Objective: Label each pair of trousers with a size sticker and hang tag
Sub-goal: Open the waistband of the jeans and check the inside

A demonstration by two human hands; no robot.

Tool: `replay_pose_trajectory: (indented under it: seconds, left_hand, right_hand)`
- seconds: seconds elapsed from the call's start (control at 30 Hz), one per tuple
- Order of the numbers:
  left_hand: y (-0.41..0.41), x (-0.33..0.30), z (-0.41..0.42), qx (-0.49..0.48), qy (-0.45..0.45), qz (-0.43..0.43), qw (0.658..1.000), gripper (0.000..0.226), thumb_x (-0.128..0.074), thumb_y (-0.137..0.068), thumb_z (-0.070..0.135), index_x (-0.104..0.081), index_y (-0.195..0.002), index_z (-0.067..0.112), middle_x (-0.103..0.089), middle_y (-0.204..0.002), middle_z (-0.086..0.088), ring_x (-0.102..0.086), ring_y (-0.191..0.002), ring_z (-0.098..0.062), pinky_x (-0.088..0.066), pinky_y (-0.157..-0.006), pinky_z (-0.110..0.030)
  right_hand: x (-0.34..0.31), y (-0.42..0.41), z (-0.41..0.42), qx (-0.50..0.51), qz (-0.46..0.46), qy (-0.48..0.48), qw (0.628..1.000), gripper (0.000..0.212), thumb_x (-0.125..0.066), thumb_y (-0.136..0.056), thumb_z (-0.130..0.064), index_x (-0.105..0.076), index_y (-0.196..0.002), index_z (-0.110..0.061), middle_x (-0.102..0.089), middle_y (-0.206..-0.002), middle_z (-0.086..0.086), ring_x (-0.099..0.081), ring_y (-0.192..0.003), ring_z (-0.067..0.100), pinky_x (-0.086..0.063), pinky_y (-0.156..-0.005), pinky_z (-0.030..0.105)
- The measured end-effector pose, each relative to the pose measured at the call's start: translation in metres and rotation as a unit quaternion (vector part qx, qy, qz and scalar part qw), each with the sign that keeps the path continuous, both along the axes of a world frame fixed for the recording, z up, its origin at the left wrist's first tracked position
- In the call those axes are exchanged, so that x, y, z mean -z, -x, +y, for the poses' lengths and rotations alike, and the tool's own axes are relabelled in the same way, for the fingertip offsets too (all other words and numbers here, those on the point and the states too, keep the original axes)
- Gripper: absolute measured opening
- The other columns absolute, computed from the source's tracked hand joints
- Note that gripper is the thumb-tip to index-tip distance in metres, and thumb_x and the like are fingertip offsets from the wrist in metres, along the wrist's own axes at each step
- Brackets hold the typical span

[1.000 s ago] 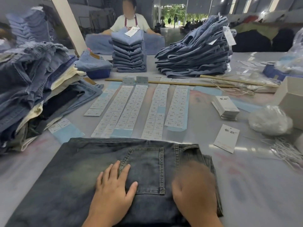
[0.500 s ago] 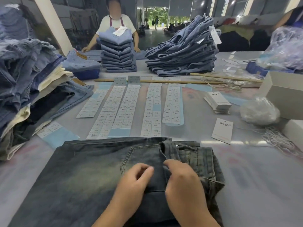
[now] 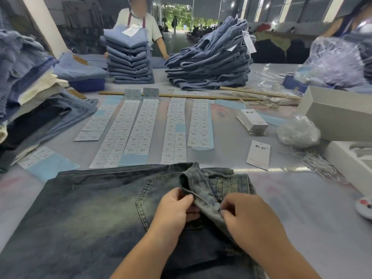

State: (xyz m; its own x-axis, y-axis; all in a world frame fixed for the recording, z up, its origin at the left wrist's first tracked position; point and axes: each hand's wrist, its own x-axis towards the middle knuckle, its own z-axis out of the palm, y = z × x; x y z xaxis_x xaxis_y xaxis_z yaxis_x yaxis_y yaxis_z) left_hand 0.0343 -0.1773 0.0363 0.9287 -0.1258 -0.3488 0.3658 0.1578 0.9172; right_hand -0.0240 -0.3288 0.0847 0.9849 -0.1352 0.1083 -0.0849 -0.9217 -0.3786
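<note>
I counted one pair of dark jeans (image 3: 84,208), two hands, five long sticker strips (image 3: 128,133), one loose hang tag (image 3: 258,155), two neat denim stacks (image 3: 128,57).

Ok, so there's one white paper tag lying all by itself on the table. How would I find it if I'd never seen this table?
Start at the dark jeans both hands are holding, at the near edge of the table. Look just past their right corner, toward the crumpled clear plastic bag. The single hang tag lies flat there: unlike the bundled tag stack behind it, it is alone, with dark characters printed at its top.
</note>
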Motion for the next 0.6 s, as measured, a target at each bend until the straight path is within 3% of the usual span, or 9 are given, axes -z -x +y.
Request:
replay_pose_trajectory:
  seconds: [0.07, 0.13, 0.23, 0.3, 0.4, 0.5, 0.6]
  left_hand:
    - [0.002, 0.000, -0.002, -0.008, 0.092, 0.020, 0.996, 0.016, -0.049, -0.099, 0.002, -0.064, -0.095, 0.005, -0.075, -0.087, -0.015, -0.073, -0.072, -0.021, -0.056, -0.057, -0.027]
    - [0.005, -0.001, -0.004, -0.002, 0.133, 0.021, 0.991, 0.005, -0.063, -0.093, 0.007, -0.063, -0.096, 0.004, -0.075, -0.087, -0.015, -0.073, -0.072, -0.023, -0.057, -0.057, -0.030]
    - [0.004, 0.004, -0.008, 0.033, 0.036, -0.027, 0.998, 0.032, -0.084, -0.068, 0.009, -0.068, -0.096, 0.007, -0.075, -0.090, -0.009, -0.074, -0.081, -0.024, -0.058, -0.069, -0.036]
    - [0.003, 0.004, -0.009, 0.030, 0.001, -0.040, 0.999, 0.025, -0.071, -0.071, -0.004, -0.070, -0.093, 0.008, -0.076, -0.088, -0.009, -0.074, -0.082, -0.025, -0.057, -0.070, -0.036]
    - [0.001, 0.003, -0.009, 0.023, 0.021, -0.028, 0.999, 0.031, -0.057, -0.072, -0.014, -0.072, -0.089, 0.007, -0.075, -0.090, -0.016, -0.073, -0.082, -0.030, -0.059, -0.069, -0.037]
    - [0.000, 0.002, -0.013, 0.017, 0.013, -0.031, 0.999, 0.033, -0.053, -0.065, -0.008, -0.073, -0.082, 0.011, -0.075, -0.089, -0.017, -0.073, -0.084, -0.035, -0.059, -0.076, -0.044]
    - [-0.003, 0.000, -0.017, -0.021, 0.031, -0.026, 0.999, 0.034, -0.044, -0.072, -0.017, -0.068, -0.085, 0.003, -0.072, -0.082, -0.017, -0.069, -0.075, -0.034, -0.058, -0.072, -0.041]
  right_hand:
    - [0.004, 0.003, 0.005, -0.025, -0.006, -0.017, 1.000, 0.005, -0.061, -0.084, -0.034, -0.065, -0.085, -0.031, -0.064, -0.081, -0.016, -0.058, -0.078, 0.004, -0.049, -0.068, 0.023]
    - [0.004, 0.003, 0.009, -0.030, -0.006, -0.030, 0.999, 0.005, -0.064, -0.081, -0.035, -0.064, -0.084, -0.031, -0.059, -0.078, -0.016, -0.055, -0.077, 0.003, -0.045, -0.066, 0.021]
    - [0.006, -0.002, 0.011, -0.032, 0.017, -0.048, 0.998, 0.017, -0.070, -0.077, -0.040, -0.058, -0.086, -0.032, -0.052, -0.082, -0.017, -0.051, -0.081, 0.004, -0.043, -0.069, 0.023]
    - [0.007, -0.005, 0.010, -0.021, 0.022, -0.062, 0.998, 0.026, -0.073, -0.074, -0.042, -0.052, -0.087, -0.034, -0.050, -0.086, -0.017, -0.051, -0.083, 0.004, -0.046, -0.073, 0.024]
    - [0.007, -0.009, 0.005, -0.002, 0.041, -0.086, 0.995, 0.029, -0.075, -0.073, -0.042, -0.055, -0.093, -0.034, -0.056, -0.095, -0.017, -0.054, -0.087, 0.005, -0.048, -0.077, 0.026]
    - [0.008, -0.014, -0.002, 0.000, 0.064, -0.107, 0.992, 0.019, -0.072, -0.079, -0.036, -0.063, -0.095, -0.030, -0.063, -0.093, -0.014, -0.059, -0.084, 0.006, -0.050, -0.078, 0.028]
    - [0.010, -0.019, -0.007, 0.007, 0.042, -0.125, 0.991, 0.008, -0.061, -0.088, -0.022, -0.068, -0.088, -0.026, -0.067, -0.083, -0.011, -0.061, -0.077, 0.007, -0.051, -0.072, 0.028]
